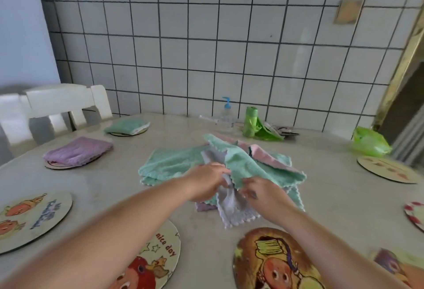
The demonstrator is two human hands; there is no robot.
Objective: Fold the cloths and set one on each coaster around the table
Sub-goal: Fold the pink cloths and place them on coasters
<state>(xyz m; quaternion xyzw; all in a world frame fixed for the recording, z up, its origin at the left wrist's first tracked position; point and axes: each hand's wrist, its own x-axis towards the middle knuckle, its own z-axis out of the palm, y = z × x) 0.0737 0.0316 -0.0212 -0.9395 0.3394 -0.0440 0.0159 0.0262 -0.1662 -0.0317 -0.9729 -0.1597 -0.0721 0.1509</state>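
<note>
Folded purple cloth (76, 151) and green cloth (125, 126) on two coasters; both hands (207, 179) (261, 193) gripping lilac cloth (234, 206); other coasters bare

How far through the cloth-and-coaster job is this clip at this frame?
Early on. Two coasters at far left already carry folded cloths: a green folded cloth and a purple folded cloth. The left hand and right hand both grip a pale lilac cloth pulled from the cloth pile. At least six bare coasters show, such as the fruit coaster.
</note>
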